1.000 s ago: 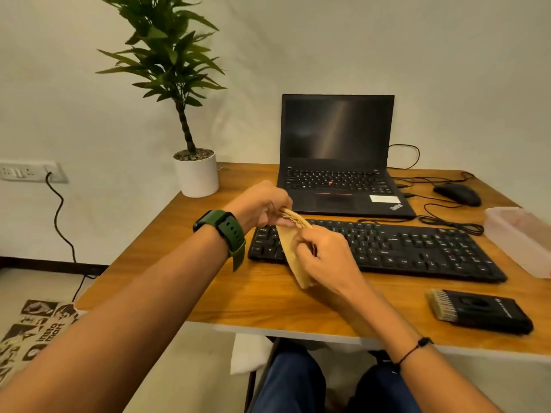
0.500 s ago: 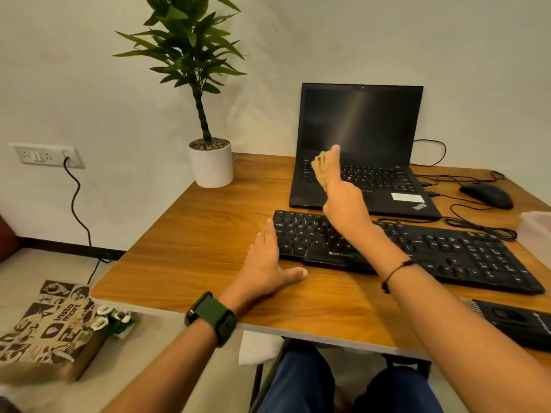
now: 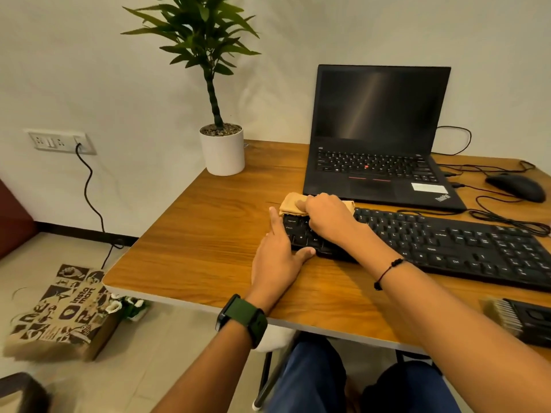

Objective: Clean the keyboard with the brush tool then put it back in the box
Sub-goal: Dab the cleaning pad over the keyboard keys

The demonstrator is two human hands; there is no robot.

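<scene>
While the right hand (image 3: 326, 217) presses a tan cloth (image 3: 293, 204) onto the far left corner of the black keyboard (image 3: 441, 242), fingers curled over the cloth, the left hand (image 3: 278, 257) lies flat on the tabletop (image 3: 208, 234), fingers straight along the keyboard's left end and thumb at its near edge. Brush tool (image 3: 520, 317) lies on the tabletop well to the right of both hands, near the front edge, untouched. Open laptop (image 3: 378, 138) sits just beyond the right hand; mouse (image 3: 517, 187) far right.
</scene>
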